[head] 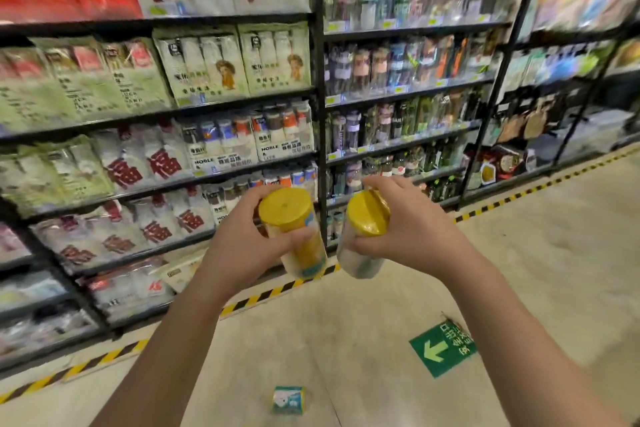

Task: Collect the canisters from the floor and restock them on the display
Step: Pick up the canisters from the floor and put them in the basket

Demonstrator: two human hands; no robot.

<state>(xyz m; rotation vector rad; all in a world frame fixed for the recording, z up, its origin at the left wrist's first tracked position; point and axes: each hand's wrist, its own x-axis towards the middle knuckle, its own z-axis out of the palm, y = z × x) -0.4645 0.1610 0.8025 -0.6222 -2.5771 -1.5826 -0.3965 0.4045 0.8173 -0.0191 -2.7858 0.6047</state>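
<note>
**Two yellow-lidded canisters held up in the aisle**

A shop aisle: black shelves [319, 97] fill the background, stacked with bagged goods on the left and bottles on the right, all somewhat blurred. A pale floor [519, 270] runs along their foot, edged with yellow-black tape [277, 289] and bearing a green arrow sign [441, 348].

Both arms reach forward at mid-frame, in front of the lower shelves. The left hand [242, 246] grips the left canister [298, 232] round its body just below the yellow lid, fingers curled behind and thumb across the front. The canister tilts, lid toward the camera. The right hand [408, 229] holds the right canister [363, 236], fingers wrapped over the lid and thumb across the clear body beneath it. The two canisters sit near each other, not touching, well above the floor. A teal can [288, 399] lies on its side on the floor below, between the forearms.
</note>
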